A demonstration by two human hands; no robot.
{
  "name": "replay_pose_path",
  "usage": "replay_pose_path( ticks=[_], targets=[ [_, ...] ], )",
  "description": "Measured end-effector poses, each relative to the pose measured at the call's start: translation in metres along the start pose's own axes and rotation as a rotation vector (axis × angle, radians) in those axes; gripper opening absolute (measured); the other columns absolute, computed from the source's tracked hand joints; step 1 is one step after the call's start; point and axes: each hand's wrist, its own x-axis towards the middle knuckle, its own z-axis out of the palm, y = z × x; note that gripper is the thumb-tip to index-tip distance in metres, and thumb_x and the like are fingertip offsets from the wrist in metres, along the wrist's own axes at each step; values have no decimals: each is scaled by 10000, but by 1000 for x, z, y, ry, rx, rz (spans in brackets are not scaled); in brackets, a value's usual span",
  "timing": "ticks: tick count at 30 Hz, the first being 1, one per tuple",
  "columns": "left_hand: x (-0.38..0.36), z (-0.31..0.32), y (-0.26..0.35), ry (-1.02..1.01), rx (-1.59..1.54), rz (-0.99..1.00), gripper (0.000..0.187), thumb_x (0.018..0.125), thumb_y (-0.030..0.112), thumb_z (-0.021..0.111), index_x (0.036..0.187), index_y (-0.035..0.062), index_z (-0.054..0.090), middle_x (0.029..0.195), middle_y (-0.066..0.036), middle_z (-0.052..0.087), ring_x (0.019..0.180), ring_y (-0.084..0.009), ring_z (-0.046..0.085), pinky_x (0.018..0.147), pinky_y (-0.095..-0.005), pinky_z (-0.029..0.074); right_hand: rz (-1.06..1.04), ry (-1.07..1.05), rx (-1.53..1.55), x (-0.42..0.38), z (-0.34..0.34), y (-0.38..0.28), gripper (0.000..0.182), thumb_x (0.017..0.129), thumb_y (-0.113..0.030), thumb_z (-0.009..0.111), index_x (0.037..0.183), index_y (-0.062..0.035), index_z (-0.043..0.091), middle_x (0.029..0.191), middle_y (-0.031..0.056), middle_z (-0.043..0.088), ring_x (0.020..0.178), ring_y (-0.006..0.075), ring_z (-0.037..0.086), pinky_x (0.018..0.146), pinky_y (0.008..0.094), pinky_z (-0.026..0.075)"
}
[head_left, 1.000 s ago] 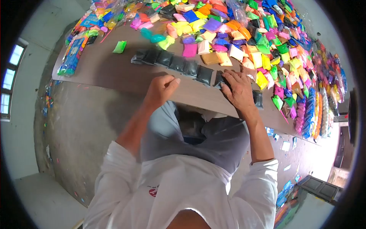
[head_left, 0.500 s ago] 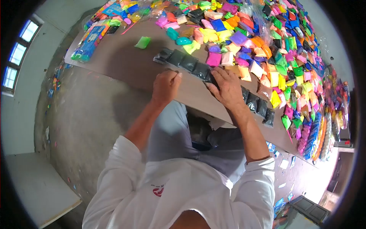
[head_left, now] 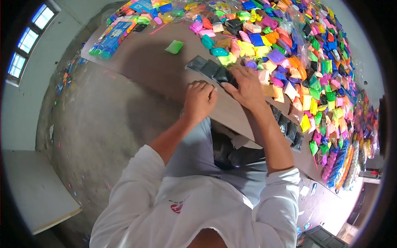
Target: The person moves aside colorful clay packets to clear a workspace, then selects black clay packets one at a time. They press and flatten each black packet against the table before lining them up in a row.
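Observation:
A strip of black packets (head_left: 210,68) lies slanting on the brown table top (head_left: 161,68). My right hand (head_left: 245,87) rests on the lower right end of its visible part, fingers spread over the packets. Below the strip, at the table's front edge, my left hand (head_left: 200,99) is held with its fingers curled; whether anything is inside cannot be made out. More black packets (head_left: 285,124) lie to the right of my right forearm. The forearm and hand hide the stretch between the two groups. A light green packet (head_left: 174,47) lies up and left of the strip.
Many colourful packets (head_left: 285,58) are heaped across the back and right of the table. A blue-labelled pack (head_left: 112,39) lies at the far left corner. Long bundled strips (head_left: 341,159) lie at the right end. A white board (head_left: 37,190) stands at lower left.
The view has shifted, so the table appears farther right and lower. The black packets beside my right hand now lie at a steeper slant. My left hand's fingers show more from above.

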Motion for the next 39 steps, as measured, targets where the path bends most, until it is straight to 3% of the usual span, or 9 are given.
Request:
replay_pose_path(
  ticks=[9,16,18,23,26,29,30,34,39],
  targets=[
    [-2,-1,2,12,7,-11,105,802,127,635,751,63,569,781,-84,604,779,-304,568,717,-429,415,76,-208,9,2,19,4,523,718,-321,784,1073,8,586,1050,169,614,975,359,559,866,431,456],
    [-2,1,1,3,29,17,121,757,133,643,715,69,549,774,-82,599,778,-297,560,721,-428,415,-3,-93,162,51,34,-11,519,779,-338,750,1167,-27,601,1150,164,611,1048,365,563,906,438,454],
    [-2,0,2,2,39,22,126,745,133,645,705,71,544,772,-81,598,775,-296,559,721,-426,415,-125,-51,110,63,55,-12,510,800,-354,732,1207,-73,610,1196,156,603,1074,365,560,930,442,451],
    [-2,-1,5,35,43,22,95,718,132,642,717,68,571,775,-79,602,789,-284,568,737,-415,411,-89,-288,25,66,73,-10,494,792,-358,738,1188,-82,636,1228,151,596,1136,359,545,952,434,448],
    [-4,1,3,15,43,16,90,725,138,637,725,67,582,787,-76,610,797,-279,573,742,-414,409,-63,-256,87,46,61,-1,449,788,-325,749,1144,-68,658,1219,163,606,1141,361,550,958,432,446],
    [-4,1,0,-2,54,44,98,743,147,629,726,66,579,786,-78,613,798,-280,574,739,-419,408,-64,126,221,18,18,4,323,775,-232,735,1042,-60,674,1117,147,640,1057,355,570,930,430,444],
    [-5,1,0,-10,58,53,101,751,149,626,727,64,577,777,-81,609,796,-282,575,736,-421,407,37,121,270,5,-10,8,297,802,-214,723,1042,-45,678,1126,150,647,1057,346,586,946,421,444],
    [-2,-1,-1,-38,17,91,152,755,118,635,681,56,517,721,-101,570,756,-319,568,689,-460,405,475,481,216,-111,-96,50,190,896,-126,656,1050,-17,682,1076,142,683,1067,262,619,952,362,455],
    [-2,0,0,-111,108,71,120,758,121,623,679,75,545,727,-102,583,744,-327,563,663,-481,404,679,364,-31,-223,-162,63,271,910,-165,639,1127,-4,659,1120,152,667,1083,272,606,970,376,440]
  ],
)
